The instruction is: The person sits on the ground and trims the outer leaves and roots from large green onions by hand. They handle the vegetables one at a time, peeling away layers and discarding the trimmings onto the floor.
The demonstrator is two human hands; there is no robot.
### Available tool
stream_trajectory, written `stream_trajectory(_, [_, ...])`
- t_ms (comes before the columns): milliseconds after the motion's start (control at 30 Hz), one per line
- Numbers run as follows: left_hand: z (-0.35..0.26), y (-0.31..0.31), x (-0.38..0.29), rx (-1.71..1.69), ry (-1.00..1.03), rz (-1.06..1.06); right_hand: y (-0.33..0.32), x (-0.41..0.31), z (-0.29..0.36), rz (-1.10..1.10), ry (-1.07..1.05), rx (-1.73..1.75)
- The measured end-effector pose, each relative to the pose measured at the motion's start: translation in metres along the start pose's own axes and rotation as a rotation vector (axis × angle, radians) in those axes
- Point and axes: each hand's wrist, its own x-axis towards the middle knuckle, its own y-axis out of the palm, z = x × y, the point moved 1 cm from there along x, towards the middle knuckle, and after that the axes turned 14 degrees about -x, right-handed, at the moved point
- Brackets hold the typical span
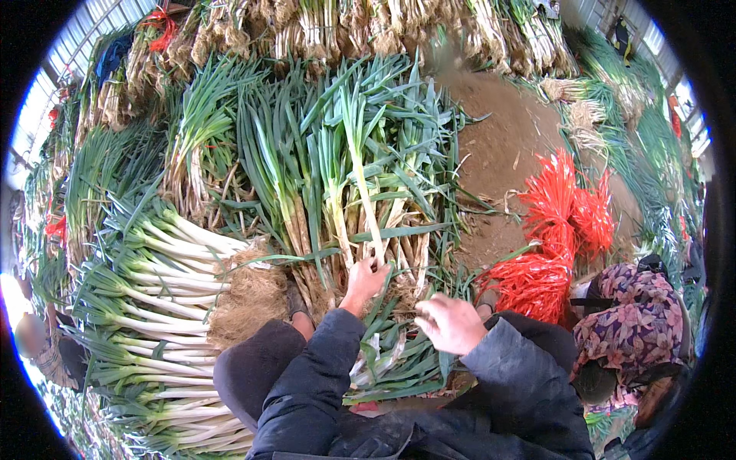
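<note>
My left hand [366, 283] is closed around the lower end of a green onion stalk [368, 210], whose pale stem and green leaves point away from me. To its right, my right hand [451, 325] is raised with bent fingers and looks slightly blurred; whether its fingertips pinch anything cannot be made out. Beyond both hands lies a heap of uncleaned green onions [402, 144] with brown outer skins. Peeled green onions [172, 310] with white stems lie in a stack at my left, their roots [244, 299] towards me. Loose green leaves [402, 374] lie below my hands, between my legs.
Red plastic strips [540, 276] lie in bunches at the right, beside a person in a flowered top [629, 322]. Brown bare soil [500, 138] shows beyond them. Tied onion bundles [313, 34] line the far side. Another person [54, 351] is at the far left edge.
</note>
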Motion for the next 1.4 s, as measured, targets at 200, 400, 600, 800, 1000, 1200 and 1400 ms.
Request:
stream_trajectory(200, [-0.13,-0.005,-0.044,-0.435,-0.038,0.137,0.003,0.017,-0.025,-0.257,0.231,0.378])
stream_trajectory(400, [-0.186,0.016,-0.128,-0.487,-0.002,0.315,0.014,0.029,-0.043,-0.038,0.644,1.174])
stream_trajectory(600, [-0.168,0.045,-0.196,-0.325,-0.009,0.471,0.019,0.03,-0.046,-0.004,0.721,1.302])
stream_trajectory(800, [-0.172,0.044,-0.208,-0.386,-0.121,0.528,0.031,0.032,-0.04,-0.122,0.703,1.29])
stream_trajectory(1000, [-0.139,0.03,-0.156,-0.522,-0.133,0.331,0.009,0.02,-0.031,-0.355,0.663,0.876])
stream_trajectory(1200, [-0.169,0.02,-0.084,-0.8,-0.138,0.327,0.03,0.013,-0.012,-0.595,0.417,0.677])
stream_trajectory(1400, [-0.199,0.022,-0.028,-0.899,-0.162,0.187,0.041,0.009,-0.01,-0.675,0.187,0.625])
